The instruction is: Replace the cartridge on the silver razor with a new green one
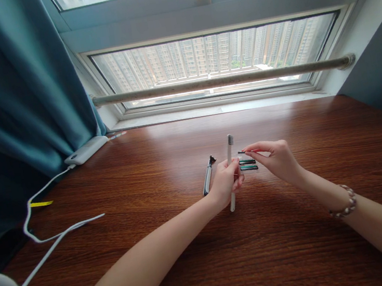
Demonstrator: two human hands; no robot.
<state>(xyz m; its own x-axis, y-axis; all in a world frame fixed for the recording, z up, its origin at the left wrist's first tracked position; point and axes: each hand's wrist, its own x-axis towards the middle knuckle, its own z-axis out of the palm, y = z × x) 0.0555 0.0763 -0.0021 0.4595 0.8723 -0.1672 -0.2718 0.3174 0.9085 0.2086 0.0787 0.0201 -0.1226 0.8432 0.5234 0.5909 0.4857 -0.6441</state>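
My left hand is closed around the handle of a white toothbrush, its grey bristle head pointing away from me. My right hand pinches a small dark razor cartridge between thumb and fingers, just right of the brush. Two more green-and-black razor cartridges lie on the wooden desk under that hand. A razor handle, silver with a black tip, rests on the desk left of my left hand.
A white power bank lies at the desk's back left, with a white cable trailing toward me. A teal curtain hangs on the left. A window with a metal rail runs behind the desk. My right wrist wears a beaded bracelet.
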